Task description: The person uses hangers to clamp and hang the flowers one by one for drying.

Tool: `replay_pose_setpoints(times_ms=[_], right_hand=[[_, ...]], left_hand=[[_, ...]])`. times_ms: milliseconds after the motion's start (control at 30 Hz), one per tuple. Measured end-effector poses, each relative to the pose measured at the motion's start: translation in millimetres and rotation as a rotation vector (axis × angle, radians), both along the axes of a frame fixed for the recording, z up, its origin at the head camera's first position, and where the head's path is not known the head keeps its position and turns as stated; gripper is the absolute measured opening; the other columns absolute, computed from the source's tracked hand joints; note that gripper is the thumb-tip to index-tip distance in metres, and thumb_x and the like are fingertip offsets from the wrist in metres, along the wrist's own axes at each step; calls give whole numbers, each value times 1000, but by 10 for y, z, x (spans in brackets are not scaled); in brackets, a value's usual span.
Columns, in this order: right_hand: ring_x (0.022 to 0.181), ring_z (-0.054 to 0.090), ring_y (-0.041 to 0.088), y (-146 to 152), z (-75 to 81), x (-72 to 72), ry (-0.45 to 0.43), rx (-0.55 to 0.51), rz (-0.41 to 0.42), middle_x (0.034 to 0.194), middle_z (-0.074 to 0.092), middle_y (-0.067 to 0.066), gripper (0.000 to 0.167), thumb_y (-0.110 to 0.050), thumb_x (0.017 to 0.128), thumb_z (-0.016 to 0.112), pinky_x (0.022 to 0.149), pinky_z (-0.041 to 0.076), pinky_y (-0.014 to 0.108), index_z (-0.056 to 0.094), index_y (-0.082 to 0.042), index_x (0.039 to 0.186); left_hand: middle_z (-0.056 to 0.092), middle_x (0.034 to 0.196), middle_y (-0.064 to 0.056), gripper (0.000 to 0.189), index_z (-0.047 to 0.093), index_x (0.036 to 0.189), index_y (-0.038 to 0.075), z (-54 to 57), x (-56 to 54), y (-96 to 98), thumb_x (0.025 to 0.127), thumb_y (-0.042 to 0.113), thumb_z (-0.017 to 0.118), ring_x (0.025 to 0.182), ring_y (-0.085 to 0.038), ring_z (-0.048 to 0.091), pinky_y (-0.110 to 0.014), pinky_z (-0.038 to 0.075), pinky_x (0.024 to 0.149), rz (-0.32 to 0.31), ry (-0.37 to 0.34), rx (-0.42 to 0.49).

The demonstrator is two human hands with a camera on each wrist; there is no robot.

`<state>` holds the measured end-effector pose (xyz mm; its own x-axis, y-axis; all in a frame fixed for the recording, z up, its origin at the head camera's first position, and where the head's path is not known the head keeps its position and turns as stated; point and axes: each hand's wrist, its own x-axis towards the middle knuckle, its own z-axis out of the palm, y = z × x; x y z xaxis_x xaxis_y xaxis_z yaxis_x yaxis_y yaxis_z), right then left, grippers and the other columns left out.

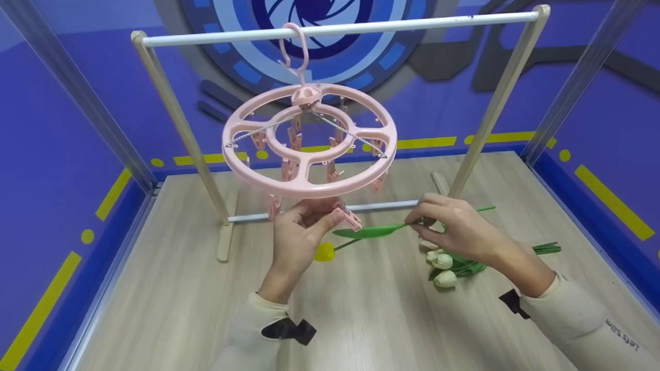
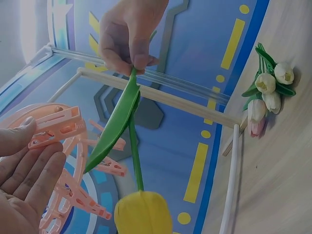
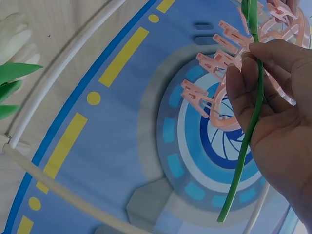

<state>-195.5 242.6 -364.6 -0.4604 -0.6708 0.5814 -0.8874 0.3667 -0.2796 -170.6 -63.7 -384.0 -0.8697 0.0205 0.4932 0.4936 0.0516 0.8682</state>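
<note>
A pink round clip hanger (image 1: 309,189) hangs by its hook from a white bar, with several clothespins below its ring. My left hand (image 1: 296,245) pinches one pink clothespin (image 1: 350,217) at the ring's near side, thumb on one side and fingers on the other. With thumb and fingertips, my right hand (image 1: 459,226) pinches the green stem of a yellow tulip (image 2: 144,213). Its flower points left and down, and the long leaf (image 1: 372,232) reaches close to the clothespin. In the right wrist view the stem's cut end (image 3: 224,214) sticks out past the palm.
The white bar (image 1: 412,24) tops a wooden-legged stand with a lower rail (image 1: 247,218). Several white tulips (image 1: 443,262) and a pinkish one (image 2: 256,127) lie on the wooden table (image 1: 170,304) at the right. Blue patterned walls surround the table.
</note>
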Motion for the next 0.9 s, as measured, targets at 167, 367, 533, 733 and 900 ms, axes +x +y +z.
replay_pose_setpoints(times_ms=[167,367,533,733,900], right_hand=[[74,59,15,-92,14,-12,24,-23,28,94,67,0,30,10,83,83,65,47,15,77,-10,105],[75,62,13,-204,25,-11,-23,-5,14,96,68,1,29,12,83,83,64,53,13,75,-7,103],[79,66,12,-285,46,-2,-62,20,2,97,68,1,26,12,85,83,64,63,27,73,-6,101],[82,67,13,-354,68,11,-87,31,2,98,68,2,25,10,87,82,69,63,30,72,-5,103],[82,64,17,-401,63,3,-52,32,19,100,69,3,26,12,87,81,68,60,29,73,-5,105]], left_hand=[[79,107,-2,23,78,114,3,1,1,29,92,9,85,96,-18,76,-38,63,89,14,-11,-15],[79,106,-4,24,78,113,1,2,-1,61,91,7,85,96,-19,76,-37,63,88,3,3,2],[79,104,-5,24,78,111,0,16,-1,95,90,7,87,95,-20,76,-37,64,87,5,9,8],[79,104,-4,25,77,112,0,34,-5,131,90,8,86,96,-18,76,-38,63,88,9,19,-12],[79,102,-4,25,78,111,0,16,-24,152,89,8,87,94,-18,76,-39,63,88,7,33,-14]])
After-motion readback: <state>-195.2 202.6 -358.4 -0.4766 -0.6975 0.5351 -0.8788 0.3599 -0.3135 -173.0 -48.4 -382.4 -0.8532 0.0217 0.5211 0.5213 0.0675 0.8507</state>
